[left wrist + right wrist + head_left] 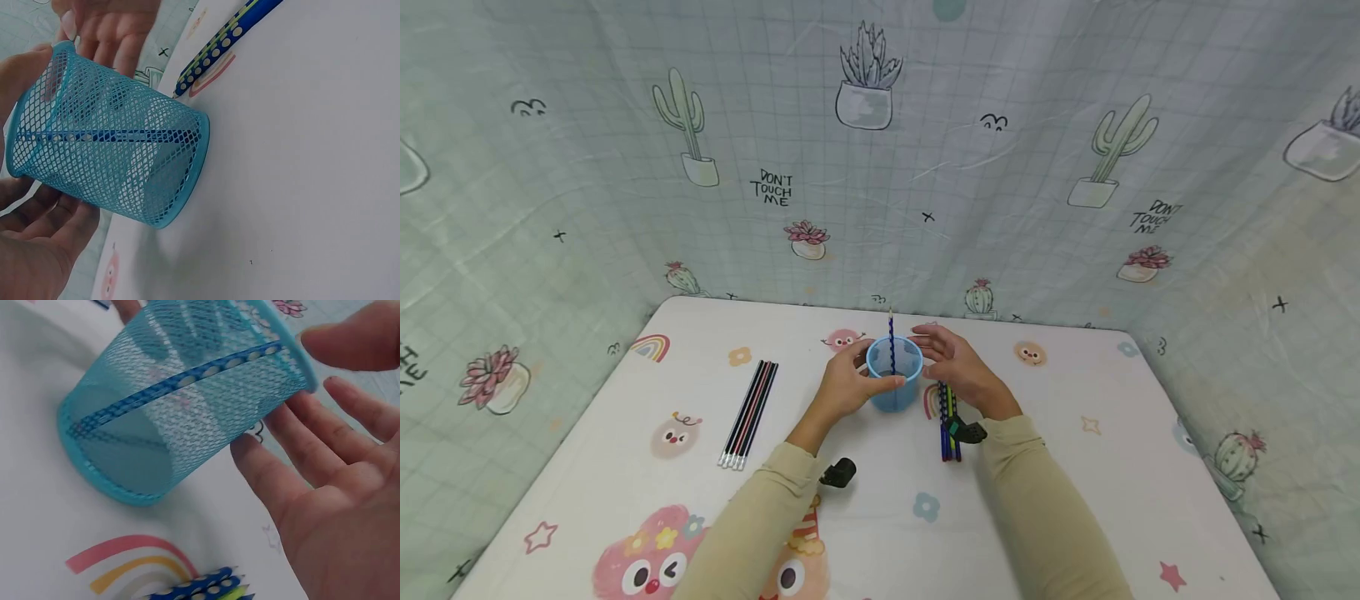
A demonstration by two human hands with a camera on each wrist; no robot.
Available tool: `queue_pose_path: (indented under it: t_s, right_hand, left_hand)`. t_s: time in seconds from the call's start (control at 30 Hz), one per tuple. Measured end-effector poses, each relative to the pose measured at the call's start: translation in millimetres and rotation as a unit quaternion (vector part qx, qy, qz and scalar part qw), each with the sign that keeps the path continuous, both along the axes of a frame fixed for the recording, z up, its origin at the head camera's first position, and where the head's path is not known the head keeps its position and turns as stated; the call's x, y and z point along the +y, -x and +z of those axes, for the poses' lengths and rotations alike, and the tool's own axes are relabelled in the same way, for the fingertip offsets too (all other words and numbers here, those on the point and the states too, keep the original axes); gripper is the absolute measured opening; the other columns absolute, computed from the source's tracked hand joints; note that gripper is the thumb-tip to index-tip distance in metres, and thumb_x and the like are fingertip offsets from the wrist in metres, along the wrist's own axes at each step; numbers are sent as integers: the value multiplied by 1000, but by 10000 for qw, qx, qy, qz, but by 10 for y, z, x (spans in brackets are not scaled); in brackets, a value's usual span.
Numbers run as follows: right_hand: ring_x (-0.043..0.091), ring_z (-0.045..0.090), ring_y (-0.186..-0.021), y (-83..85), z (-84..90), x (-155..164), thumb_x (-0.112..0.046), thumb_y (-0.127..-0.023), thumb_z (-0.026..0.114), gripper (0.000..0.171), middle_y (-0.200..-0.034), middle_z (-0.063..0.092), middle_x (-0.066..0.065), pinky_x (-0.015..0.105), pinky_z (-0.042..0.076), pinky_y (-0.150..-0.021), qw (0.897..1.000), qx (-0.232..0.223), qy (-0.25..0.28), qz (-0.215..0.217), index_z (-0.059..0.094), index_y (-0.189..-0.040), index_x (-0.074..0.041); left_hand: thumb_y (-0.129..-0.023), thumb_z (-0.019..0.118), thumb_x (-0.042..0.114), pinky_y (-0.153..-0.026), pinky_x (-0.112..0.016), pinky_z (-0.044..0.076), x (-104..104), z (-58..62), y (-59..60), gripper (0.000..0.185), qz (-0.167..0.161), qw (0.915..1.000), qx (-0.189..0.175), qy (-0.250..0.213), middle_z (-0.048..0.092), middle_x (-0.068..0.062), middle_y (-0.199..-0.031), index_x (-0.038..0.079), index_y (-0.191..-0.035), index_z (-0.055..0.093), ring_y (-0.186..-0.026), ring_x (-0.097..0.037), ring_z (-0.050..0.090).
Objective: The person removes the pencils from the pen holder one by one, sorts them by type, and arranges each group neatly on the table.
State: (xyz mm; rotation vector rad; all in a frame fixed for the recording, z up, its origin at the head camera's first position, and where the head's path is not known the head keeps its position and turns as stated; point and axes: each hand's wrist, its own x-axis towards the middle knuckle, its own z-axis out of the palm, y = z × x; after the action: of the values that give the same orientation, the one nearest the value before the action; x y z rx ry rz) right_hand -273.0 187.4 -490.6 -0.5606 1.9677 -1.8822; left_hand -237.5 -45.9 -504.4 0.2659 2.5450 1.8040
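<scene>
A blue mesh pencil cup (893, 398) is between the two hands, tilted in both wrist views. One dark blue pencil with pale dots (892, 346) stands inside it, its tip above the rim. My left hand (844, 383) grips the cup near its rim, thumb across the near side and fingers round the far side. At the cup's right side, my right hand (961, 371) has its fingers loosely extended, the thumb close to the rim in the right wrist view. Under the right wrist lies a bundle of blue and yellow-green pencils (945, 446).
Left of the cup lies a row of several dark pencils (751, 408), one reddish, with their white ends toward me. The white table (880, 533) carries printed cartoon figures. Behind it hangs a grey-green cloth (880, 183) with cactus prints. Small black devices (840, 472) sit at the wrists.
</scene>
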Motion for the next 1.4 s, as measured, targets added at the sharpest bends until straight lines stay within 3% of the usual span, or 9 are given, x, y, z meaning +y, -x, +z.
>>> queue_pose_path:
  t_s: [0.1, 0.23, 0.4, 0.63, 0.8, 1.03, 1.13, 1.4]
  right_hand:
    - [41, 38, -153, 35, 76, -2, 12, -94, 52, 71, -163, 39, 25, 26, 53, -108, 9998, -54, 181, -55, 31, -160, -1]
    - [37, 42, -152, 60, 159, -49, 5, -102, 50, 58, -161, 44, 23, 42, 42, -121, 9992, -195, 136, -321, 35, -158, -1]
    - [35, 49, -148, 98, 230, -172, -4, -106, 54, 51, -156, 52, 22, 51, 36, -125, 9973, -148, -11, -725, 43, -155, 0]
    - [29, 65, -132, 160, 279, -458, -17, -101, 69, 43, -136, 70, 15, 48, 49, -116, 9822, 37, -872, -1665, 62, -141, -4]
    - [32, 69, -124, 162, 307, -633, -16, -98, 73, 42, -126, 75, 18, 50, 52, -112, 9717, 383, -1247, -1971, 66, -137, -1]
    - [30, 74, -110, 161, 290, -714, -12, -96, 76, 27, -112, 79, 15, 48, 59, -100, 9550, 794, -1643, -2338, 75, -121, -3]
    - [29, 74, -106, 165, 311, -707, -13, -95, 76, 26, -110, 78, 15, 44, 61, -95, 9518, 914, -1606, -2446, 76, -120, -3]
    - [30, 78, -97, 171, 519, -641, -7, -96, 74, 25, -110, 75, 20, 36, 65, -87, 9555, 941, -855, -2661, 74, -120, 2]
  left_hand:
    - [-80, 92, 33, -117, -51, 47, 5, -5, 8, 80, 2, 10000, 20, 39, 61, -11, -148, 10, -147, 55, -145, -34, 53]
    - [-80, 92, 34, -117, -51, 47, 12, -11, 12, 82, -18, 10000, 29, 69, 60, -11, -149, 10, -148, 54, -145, -35, 52]
    - [-80, 92, 37, -117, -51, 46, 12, -14, 10, 85, -35, 9999, -5, 115, 58, -11, -151, 10, -150, 52, -146, -35, 51]
    - [-81, 91, 38, -117, -49, 47, -8, -32, 7, 86, -59, 9998, 75, 159, 58, -9, -151, 10, -151, 51, -146, -34, 52]
    - [-82, 90, 37, -117, -50, 47, -12, -46, 0, 86, -73, 9999, 94, 111, 56, -11, -154, 9, -152, 50, -146, -34, 52]
    - [-81, 91, 36, -117, -49, 47, -17, -47, -25, 85, -82, 9999, 26, 71, 57, -11, -152, 8, -151, 51, -144, -34, 53]
    - [-81, 91, 35, -117, -48, 47, -18, -42, -27, 84, -79, 10000, 23, 41, 59, -10, -149, 8, -151, 52, -143, -33, 54]
    - [-82, 91, 35, -117, -50, 47, -27, -33, 11, 81, -108, 9998, 167, 24, 62, -11, -146, 8, -149, 54, -142, -34, 56]
